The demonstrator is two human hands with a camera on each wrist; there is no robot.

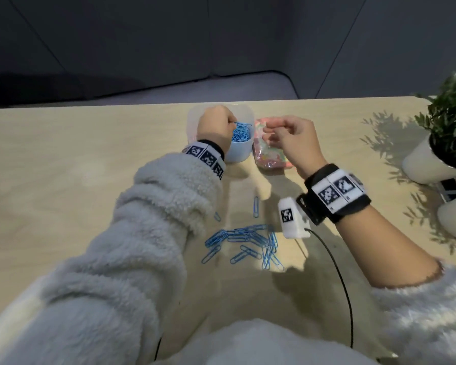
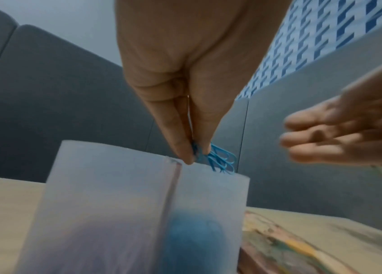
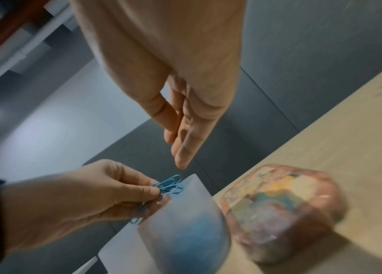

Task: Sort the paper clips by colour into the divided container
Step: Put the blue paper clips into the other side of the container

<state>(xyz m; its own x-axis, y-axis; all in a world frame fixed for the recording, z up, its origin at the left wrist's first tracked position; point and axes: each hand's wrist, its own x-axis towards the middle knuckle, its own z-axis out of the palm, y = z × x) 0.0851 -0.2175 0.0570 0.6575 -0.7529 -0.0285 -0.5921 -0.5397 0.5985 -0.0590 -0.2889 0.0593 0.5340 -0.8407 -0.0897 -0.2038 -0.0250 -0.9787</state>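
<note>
We see the left hand (image 1: 216, 125) pinching a small bunch of blue paper clips (image 2: 220, 159) between thumb and fingertips, just above the rim of the frosted plastic container (image 1: 237, 151). The right hand (image 1: 292, 140) hovers beside it, fingers loosely curled and holding nothing. Through the cloudy wall we make out a divider (image 2: 173, 187); the right compartment holds a heap of blue clips (image 1: 56, 135), while the left one is hidden behind the hand. Just right of the container lies a pinkish clear packet (image 1: 271, 156), its many-coloured contents too blurred for us to name. More blue clips (image 1: 245, 241) lie scattered on the pale wooden counter (image 1: 63, 164), nearer the person.
</note>
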